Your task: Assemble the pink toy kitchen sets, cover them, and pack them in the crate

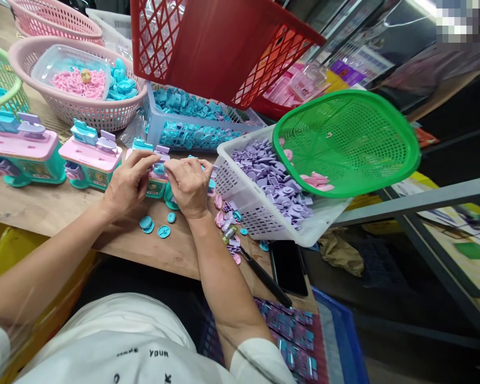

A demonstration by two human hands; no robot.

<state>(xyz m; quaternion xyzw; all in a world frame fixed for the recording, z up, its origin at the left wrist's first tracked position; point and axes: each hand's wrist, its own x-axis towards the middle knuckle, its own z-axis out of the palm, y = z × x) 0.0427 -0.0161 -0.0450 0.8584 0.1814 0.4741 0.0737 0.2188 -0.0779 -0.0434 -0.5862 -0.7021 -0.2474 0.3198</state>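
My left hand (128, 180) is closed at the left side of a pink and teal toy stand (156, 188), its index fingertip by a small purple piece (162, 151) on top. On the other side, my right hand (191, 184) has its fingers curled in a pinch close to the same stand; what lies under them is hidden. A similar toy stand (91, 160) is upright to the left, and a nearer-looking, larger toy stand (24, 152) is beyond it. Round teal discs (164, 231) lie on the wooden table (124, 248) below my hands.
Right of my hands, a white basket (248, 208) holds purple pieces, with a green basket (352, 149) tilted over it. A red basket (212, 48) looms above a teal-filled crate (196, 136). A hammer (264, 274) and a phone (288, 269) lie near the table edge. A pink basket (76, 112) stands back left.
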